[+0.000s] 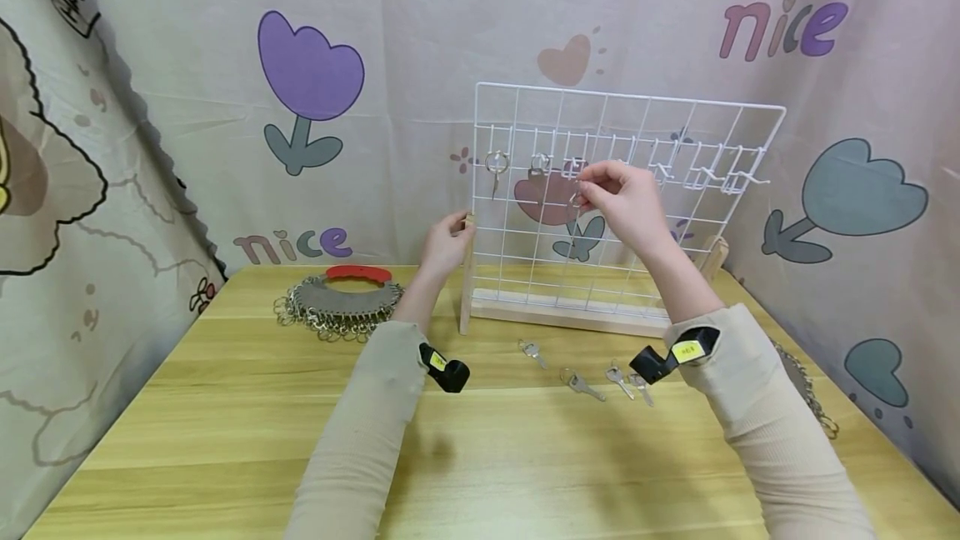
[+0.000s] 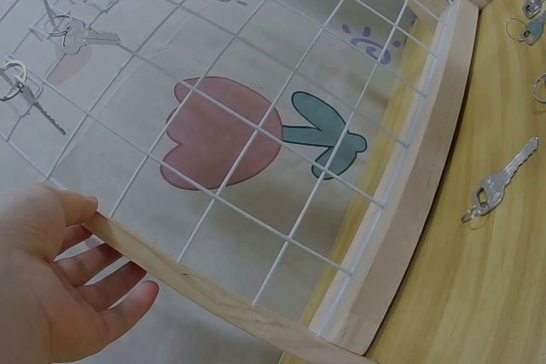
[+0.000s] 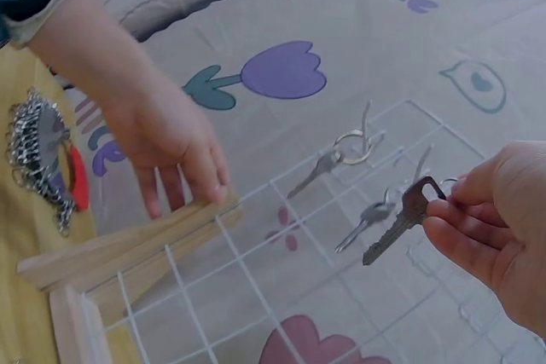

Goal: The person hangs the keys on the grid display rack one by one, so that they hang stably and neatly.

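Note:
My right hand pinches a metal key by its ring end, in front of the hooks on a white wire grid rack. The key's blade points away from the fingertips in the right wrist view. At the rack's left side, my left hand grips the top end of the wooden side post, thumb over its edge. One key on a ring hangs from the leftmost hook. A second key hangs on the hook beside it.
Several loose keys with small rings lie on the wooden table before the rack. A grey curved plate with a red handle and many metal rings lies at left. Another ringed grey piece sits behind the right forearm. Printed cloth hangs behind.

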Demonstrator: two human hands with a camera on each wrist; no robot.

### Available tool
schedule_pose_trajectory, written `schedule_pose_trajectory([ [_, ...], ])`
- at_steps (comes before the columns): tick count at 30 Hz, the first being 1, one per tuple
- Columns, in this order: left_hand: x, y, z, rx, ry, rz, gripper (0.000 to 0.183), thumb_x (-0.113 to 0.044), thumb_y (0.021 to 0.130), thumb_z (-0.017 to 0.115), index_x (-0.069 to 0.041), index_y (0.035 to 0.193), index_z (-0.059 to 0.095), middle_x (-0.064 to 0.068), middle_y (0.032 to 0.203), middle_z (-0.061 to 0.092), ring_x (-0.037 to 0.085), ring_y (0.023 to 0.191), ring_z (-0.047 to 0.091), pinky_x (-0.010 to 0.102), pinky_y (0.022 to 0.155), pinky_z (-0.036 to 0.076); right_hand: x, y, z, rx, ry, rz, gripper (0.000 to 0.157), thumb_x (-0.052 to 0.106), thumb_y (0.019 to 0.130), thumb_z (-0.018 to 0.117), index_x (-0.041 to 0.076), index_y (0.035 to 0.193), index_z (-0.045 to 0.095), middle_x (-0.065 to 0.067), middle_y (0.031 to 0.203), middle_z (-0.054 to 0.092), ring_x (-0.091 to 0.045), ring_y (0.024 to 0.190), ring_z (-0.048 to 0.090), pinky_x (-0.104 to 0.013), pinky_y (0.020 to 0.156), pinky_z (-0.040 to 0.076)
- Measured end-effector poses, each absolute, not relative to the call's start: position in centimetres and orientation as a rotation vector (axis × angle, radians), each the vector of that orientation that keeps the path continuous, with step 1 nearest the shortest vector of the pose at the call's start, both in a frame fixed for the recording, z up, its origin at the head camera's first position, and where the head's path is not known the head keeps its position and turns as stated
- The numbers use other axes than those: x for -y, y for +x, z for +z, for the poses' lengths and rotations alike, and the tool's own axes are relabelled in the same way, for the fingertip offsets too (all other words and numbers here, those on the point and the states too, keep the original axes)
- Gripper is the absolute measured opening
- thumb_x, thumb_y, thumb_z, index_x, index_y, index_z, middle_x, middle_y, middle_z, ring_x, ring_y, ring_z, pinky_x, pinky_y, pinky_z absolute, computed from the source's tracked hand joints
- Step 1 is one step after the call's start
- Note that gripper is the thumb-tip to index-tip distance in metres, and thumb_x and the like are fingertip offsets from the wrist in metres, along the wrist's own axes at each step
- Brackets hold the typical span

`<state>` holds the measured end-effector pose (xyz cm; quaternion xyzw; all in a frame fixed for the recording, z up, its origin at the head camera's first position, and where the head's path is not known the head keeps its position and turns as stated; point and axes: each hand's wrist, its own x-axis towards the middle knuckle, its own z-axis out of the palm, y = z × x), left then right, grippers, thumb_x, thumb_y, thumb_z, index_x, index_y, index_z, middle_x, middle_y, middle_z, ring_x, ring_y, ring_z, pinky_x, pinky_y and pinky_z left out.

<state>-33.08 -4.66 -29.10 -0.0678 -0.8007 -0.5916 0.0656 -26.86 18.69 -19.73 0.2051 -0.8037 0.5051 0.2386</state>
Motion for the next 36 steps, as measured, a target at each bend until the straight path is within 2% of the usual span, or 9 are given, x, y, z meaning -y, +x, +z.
schedule_pose_trajectory([
  [5, 4.7, -33.0, -29.0, 2.406, -0.212, -1.792, 0.045, -0.019, 0.096, 0.051, -0.006, 0.138, 0.043, 0.015, 0.134, 0.048, 0.028, 0.123, 0.044, 0.038, 0.1, 0.038, -18.0, -26.9, -18.9, 2.172, 0.509, 1.363, 0.016, -0.001, 0.089, 0.058, -0.013, 0.099, 0.061, -0.009, 0.077, 0.062, -0.005, 0.062, 0.06, -0.02, 0.063, 0.053],
  [14, 4.7, -32.7, -29.0, 2.398, -0.223, -1.809, 0.044, -0.019, 0.097, 0.05, -0.008, 0.139, 0.043, 0.015, 0.135, 0.047, 0.027, 0.124, 0.043, 0.037, 0.1, 0.038, -17.5, -27.4, -18.7, 2.118, 0.42, 1.362, 0.015, -0.001, 0.089, 0.056, -0.013, 0.096, 0.061, -0.015, 0.08, 0.062, -0.002, 0.059, 0.059, -0.018, 0.06, 0.052],
  [23, 4.7, -32.9, -29.1, 2.374, -0.241, -1.824, 0.045, -0.017, 0.096, 0.051, -0.005, 0.138, 0.043, 0.017, 0.134, 0.048, 0.028, 0.123, 0.044, 0.037, 0.1, 0.039, -17.5, -27.8, -19.0, 2.136, 0.417, 1.394, 0.015, -0.003, 0.088, 0.057, -0.015, 0.097, 0.059, -0.015, 0.08, 0.06, -0.002, 0.059, 0.059, -0.017, 0.059, 0.052],
  [36, 4.6, -33.1, -29.1, 2.393, -0.223, -1.802, 0.044, -0.018, 0.096, 0.05, -0.006, 0.138, 0.043, 0.016, 0.134, 0.049, 0.028, 0.123, 0.044, 0.038, 0.101, 0.037, -18.6, -27.9, -22.3, 2.29, 0.382, 1.317, 0.017, 0.003, 0.088, 0.058, -0.01, 0.1, 0.061, -0.02, 0.084, 0.063, -0.006, 0.059, 0.059, -0.019, 0.058, 0.053],
])
